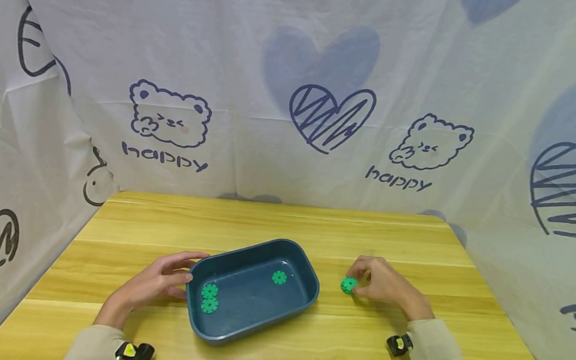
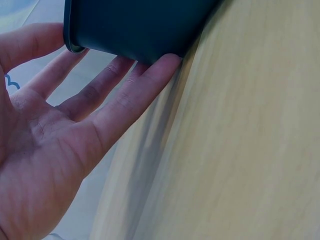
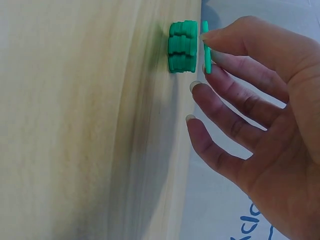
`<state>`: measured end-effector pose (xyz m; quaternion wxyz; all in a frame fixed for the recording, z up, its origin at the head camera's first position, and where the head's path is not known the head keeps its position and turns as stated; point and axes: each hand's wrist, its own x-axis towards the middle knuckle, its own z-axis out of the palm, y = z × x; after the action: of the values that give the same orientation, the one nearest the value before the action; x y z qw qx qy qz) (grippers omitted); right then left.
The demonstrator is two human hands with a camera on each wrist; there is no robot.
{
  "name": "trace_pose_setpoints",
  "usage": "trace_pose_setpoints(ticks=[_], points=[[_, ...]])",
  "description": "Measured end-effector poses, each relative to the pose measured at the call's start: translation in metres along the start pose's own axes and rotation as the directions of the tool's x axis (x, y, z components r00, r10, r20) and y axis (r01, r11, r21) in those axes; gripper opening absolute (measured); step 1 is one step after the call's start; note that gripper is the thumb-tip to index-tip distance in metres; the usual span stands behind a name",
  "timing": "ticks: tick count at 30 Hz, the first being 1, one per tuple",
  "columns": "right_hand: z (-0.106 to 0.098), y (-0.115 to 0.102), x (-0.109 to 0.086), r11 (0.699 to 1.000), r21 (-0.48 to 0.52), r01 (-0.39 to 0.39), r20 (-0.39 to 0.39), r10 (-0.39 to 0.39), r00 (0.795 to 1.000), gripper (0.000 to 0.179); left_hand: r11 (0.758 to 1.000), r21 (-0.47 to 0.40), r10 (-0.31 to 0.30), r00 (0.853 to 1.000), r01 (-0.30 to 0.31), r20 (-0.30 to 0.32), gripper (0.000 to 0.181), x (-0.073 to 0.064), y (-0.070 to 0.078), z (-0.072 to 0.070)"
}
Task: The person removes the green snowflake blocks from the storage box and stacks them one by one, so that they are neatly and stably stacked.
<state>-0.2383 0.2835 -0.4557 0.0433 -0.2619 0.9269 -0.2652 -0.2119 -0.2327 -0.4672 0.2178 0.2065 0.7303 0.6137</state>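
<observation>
A dark blue rectangular bin [image 1: 254, 306] stands on the table. My left hand [image 1: 152, 282] touches its left end: the thumb meets the rim and the other fingers, fairly straight, rest against the outer wall [image 2: 135, 30]. Inside the bin lie two green notched discs [image 1: 209, 305] side by side at the left and a single green disc [image 1: 279, 277] at the right. Right of the bin, my right hand [image 1: 386, 284] pinches a thin green notched disc [image 3: 207, 55] between thumb and fingertips. Beneath it, with a small gap, a short stack of green discs [image 3: 182, 47] stands on the table.
The wooden table [image 1: 365, 230] reaches back to a white curtain [image 1: 250, 144] with printed hearts and bears, and more of this cloth hangs at both sides. A black wrist camera [image 1: 136, 353] is on the left wrist, and another black camera [image 1: 398, 345] is on the right wrist.
</observation>
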Motion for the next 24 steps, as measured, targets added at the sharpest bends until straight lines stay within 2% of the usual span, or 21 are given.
trace_pose_setpoints(ticks=[12,24], points=[[0.0008,0.0016,-0.0007,0.999,0.031,0.025,0.008,-0.025,1.000,0.017,1.000,-0.008,0.007,1.000,-0.007,0.009,0.054,0.0003,-0.0008,-0.0009],[0.0020,0.0042,0.0002,0.999,0.029,0.015,0.018,-0.016,1.000,0.018,1.000,-0.008,0.013,1.000,-0.013,0.008,0.053,-0.0002,-0.0021,-0.0011]])
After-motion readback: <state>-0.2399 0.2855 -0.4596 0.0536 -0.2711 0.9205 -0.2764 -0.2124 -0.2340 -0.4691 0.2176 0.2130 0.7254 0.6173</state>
